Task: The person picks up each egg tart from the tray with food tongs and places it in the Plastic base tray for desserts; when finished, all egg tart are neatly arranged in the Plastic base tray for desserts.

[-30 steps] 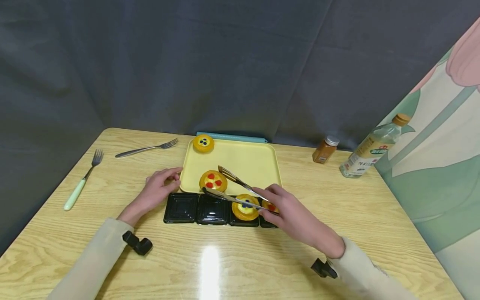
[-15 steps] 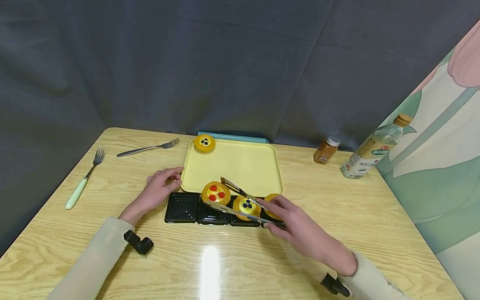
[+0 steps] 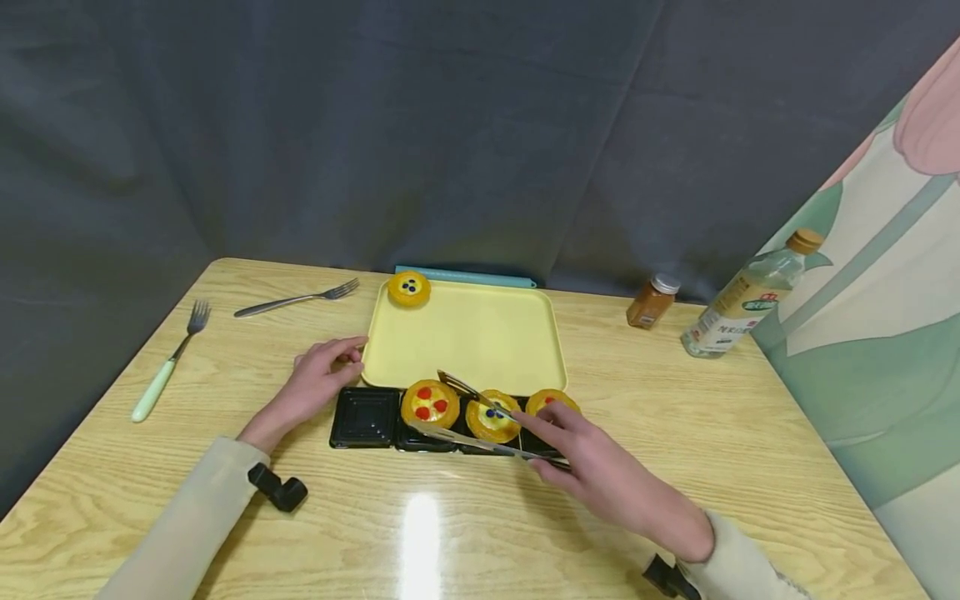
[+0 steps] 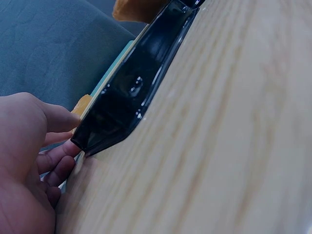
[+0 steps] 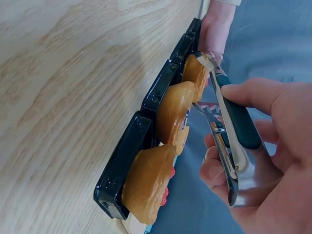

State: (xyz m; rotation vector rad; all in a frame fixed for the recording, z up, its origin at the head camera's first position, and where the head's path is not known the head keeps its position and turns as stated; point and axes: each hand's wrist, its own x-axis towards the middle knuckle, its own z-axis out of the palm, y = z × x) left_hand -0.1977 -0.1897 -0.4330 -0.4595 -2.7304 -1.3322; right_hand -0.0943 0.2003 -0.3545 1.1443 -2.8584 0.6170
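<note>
My right hand holds metal tongs with dark green grips. The tong arms stand apart around a tart with red berries, which sits in the second compartment from the left of the black container. A blueberry tart and another red-berry tart fill the compartments to its right, partly behind tongs and hand. The leftmost compartment holds nothing. My left hand pinches the left edge of the yellow tray near its front corner; in the left wrist view, thumb and curled fingers meet there.
Another blueberry tart lies in the tray's far left corner. A blue strip runs behind the tray. Two forks, one plain metal and one green-handled, lie left. A spice jar and a bottle stand right.
The red-berry tart has come from the tray's front, toward me and down into the second compartment, with the tongs. My right hand has moved slightly nearer me. The left hand stays at the tray edge.
</note>
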